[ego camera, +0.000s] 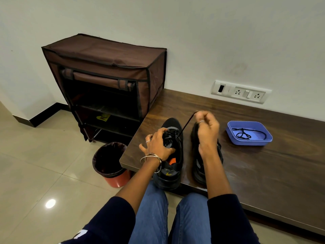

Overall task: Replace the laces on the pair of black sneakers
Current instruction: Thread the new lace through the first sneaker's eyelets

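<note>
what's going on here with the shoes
A person sits at a low wooden table working on a pair of black sneakers. The left hand steadies the left sneaker at its tongue, while the right hand pinches a black lace and draws it up, taut, from the eyelets. The other sneaker sits alongside. Another black lace lies in a blue tray.
</note>
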`<state>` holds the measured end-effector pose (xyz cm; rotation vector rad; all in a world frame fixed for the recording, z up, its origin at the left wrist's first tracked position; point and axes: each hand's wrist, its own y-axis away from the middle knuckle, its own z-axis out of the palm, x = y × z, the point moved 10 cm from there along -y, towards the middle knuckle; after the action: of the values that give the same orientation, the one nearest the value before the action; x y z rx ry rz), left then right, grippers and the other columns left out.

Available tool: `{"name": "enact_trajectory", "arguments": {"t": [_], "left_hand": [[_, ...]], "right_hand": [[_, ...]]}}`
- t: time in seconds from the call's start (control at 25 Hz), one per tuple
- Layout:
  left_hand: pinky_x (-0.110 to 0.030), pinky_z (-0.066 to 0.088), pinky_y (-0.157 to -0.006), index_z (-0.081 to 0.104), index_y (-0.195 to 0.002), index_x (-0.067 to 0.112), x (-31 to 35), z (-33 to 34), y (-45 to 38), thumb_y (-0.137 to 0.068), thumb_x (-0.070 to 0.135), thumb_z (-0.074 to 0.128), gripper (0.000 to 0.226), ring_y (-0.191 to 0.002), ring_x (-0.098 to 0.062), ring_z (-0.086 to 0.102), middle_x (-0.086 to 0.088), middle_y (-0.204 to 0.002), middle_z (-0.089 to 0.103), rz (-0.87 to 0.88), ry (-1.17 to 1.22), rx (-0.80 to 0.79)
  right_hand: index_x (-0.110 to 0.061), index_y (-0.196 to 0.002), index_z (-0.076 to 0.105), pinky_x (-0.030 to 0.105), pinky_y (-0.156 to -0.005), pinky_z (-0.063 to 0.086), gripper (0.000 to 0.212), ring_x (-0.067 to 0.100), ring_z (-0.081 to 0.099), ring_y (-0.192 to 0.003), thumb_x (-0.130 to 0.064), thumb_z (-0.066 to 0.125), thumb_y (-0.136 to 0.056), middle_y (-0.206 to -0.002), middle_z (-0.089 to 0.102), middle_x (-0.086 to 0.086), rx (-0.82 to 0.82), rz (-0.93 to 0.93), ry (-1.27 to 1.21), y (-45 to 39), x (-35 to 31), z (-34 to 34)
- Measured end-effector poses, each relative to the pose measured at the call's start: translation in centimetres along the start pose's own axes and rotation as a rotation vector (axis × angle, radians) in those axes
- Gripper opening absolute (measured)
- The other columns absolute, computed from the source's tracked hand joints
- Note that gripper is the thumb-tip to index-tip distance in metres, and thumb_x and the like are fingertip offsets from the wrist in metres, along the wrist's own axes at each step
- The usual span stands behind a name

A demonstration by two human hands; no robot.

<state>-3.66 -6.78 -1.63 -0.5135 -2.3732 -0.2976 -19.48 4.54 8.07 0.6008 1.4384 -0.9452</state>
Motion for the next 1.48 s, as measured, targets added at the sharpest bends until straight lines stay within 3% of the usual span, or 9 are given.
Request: {"name": "enact_trajectory", "arguments": {"t": [0.16, 0.4, 0.48, 0.68, 0.84, 0.92, 1.04, 1.24, 1.48], "left_hand": [[-0.062, 0.011, -0.108, 0.024, -0.132, 0.048, -0.4, -0.1, 0.0, -0.062, 0.040, 0.080, 0.089, -0.138, -0.020, 0.022, 0.021, -0.131, 0.048, -0.017, 0.085, 0.020], [-0.059, 0.015, -0.108, 0.014, -0.139, 0.041, -0.8, -0.3, 0.1, -0.059, 0.041, 0.080, 0.104, -0.133, -0.015, 0.035, 0.023, -0.127, 0.052, -0.033, 0.184, 0.047], [-0.059, 0.016, -0.108, 0.011, -0.141, 0.039, -0.8, -0.4, 0.1, -0.058, 0.042, 0.079, 0.107, -0.131, -0.015, 0.041, 0.023, -0.127, 0.053, -0.039, 0.208, 0.059], [-0.060, 0.015, -0.107, 0.009, -0.142, 0.039, -0.8, -0.4, 0.2, -0.058, 0.041, 0.079, 0.109, -0.130, -0.016, 0.043, 0.023, -0.129, 0.053, -0.052, 0.216, 0.055], [-0.059, 0.015, -0.107, 0.009, -0.142, 0.039, -0.8, -0.5, 0.2, -0.059, 0.040, 0.079, 0.108, -0.131, -0.016, 0.042, 0.022, -0.130, 0.053, -0.054, 0.215, 0.062], [-0.058, 0.015, -0.107, 0.010, -0.142, 0.038, -0.8, -0.5, 0.2, -0.060, 0.041, 0.080, 0.107, -0.131, -0.017, 0.041, 0.022, -0.131, 0.053, -0.051, 0.214, 0.066], [-0.057, 0.017, -0.107, 0.010, -0.142, 0.038, -0.8, -0.5, 0.2, -0.061, 0.040, 0.080, 0.106, -0.131, -0.017, 0.042, 0.022, -0.132, 0.052, -0.049, 0.201, 0.065], [-0.057, 0.018, -0.105, 0.010, -0.141, 0.038, -0.7, -0.5, 0.3, -0.062, 0.041, 0.077, 0.104, -0.131, -0.016, 0.041, 0.023, -0.132, 0.053, -0.052, 0.194, 0.061], [-0.055, 0.018, -0.105, 0.011, -0.141, 0.038, -0.9, -0.4, 0.2, -0.060, 0.039, 0.079, 0.106, -0.130, -0.015, 0.042, 0.024, -0.130, 0.053, -0.063, 0.203, 0.059]], "right_hand": [[-0.017, -0.085, 0.052, 0.018, -0.041, 0.027, 0.019, 0.011, 0.041, -0.049, -0.016, 0.045, -0.102, -0.067, 0.062, 0.005, -0.043, -0.062, -0.413, -0.3, -4.4, 0.1], [-0.022, -0.111, 0.051, 0.038, -0.082, 0.051, 0.040, 0.018, 0.062, -0.095, -0.040, 0.072, -0.083, -0.100, 0.064, -0.003, -0.332, 0.129, 0.794, -0.2, 5.3, 2.7], [-0.025, -0.118, 0.052, 0.040, -0.083, 0.050, 0.037, 0.024, 0.060, -0.103, -0.037, 0.068, -0.087, -0.105, 0.066, -0.002, -0.422, 0.148, 0.939, 0.5, 7.0, 3.2], [-0.018, -0.091, 0.068, 0.037, -0.081, 0.052, 0.005, 0.023, 0.063, -0.099, -0.020, 0.069, -0.087, -0.096, 0.069, 0.003, -0.402, 0.230, 0.909, 0.2, 7.5, 2.4], [0.000, -0.092, 0.072, 0.013, -0.062, 0.046, 0.016, 0.010, 0.062, -0.077, 0.008, 0.058, -0.088, -0.084, 0.068, 0.004, -0.170, 0.207, 0.189, -0.3, 1.6, 0.7], [-0.011, -0.088, 0.073, 0.016, -0.072, 0.050, 0.020, 0.008, 0.065, -0.078, 0.005, 0.060, -0.088, -0.085, 0.071, 0.001, -0.081, 0.105, 0.055, -1.7, -2.4, -0.9], [-0.024, -0.086, 0.073, 0.029, -0.087, 0.052, 0.016, 0.015, 0.067, -0.094, -0.009, 0.069, -0.085, -0.091, 0.073, -0.002, -0.212, 0.040, 0.313, -2.6, -2.9, 0.4], [-0.019, -0.079, 0.064, 0.037, -0.076, 0.051, 0.022, 0.027, 0.063, -0.089, -0.040, 0.068, -0.087, -0.089, 0.067, 0.007, -0.496, 0.231, 1.004, -0.1, 7.0, 3.2], [-0.010, -0.065, 0.067, 0.032, -0.062, 0.044, 0.027, 0.022, 0.060, -0.070, -0.023, 0.067, -0.089, -0.067, 0.064, 0.006, -0.313, 0.111, 0.709, -0.4, 4.3, 2.0]]}}
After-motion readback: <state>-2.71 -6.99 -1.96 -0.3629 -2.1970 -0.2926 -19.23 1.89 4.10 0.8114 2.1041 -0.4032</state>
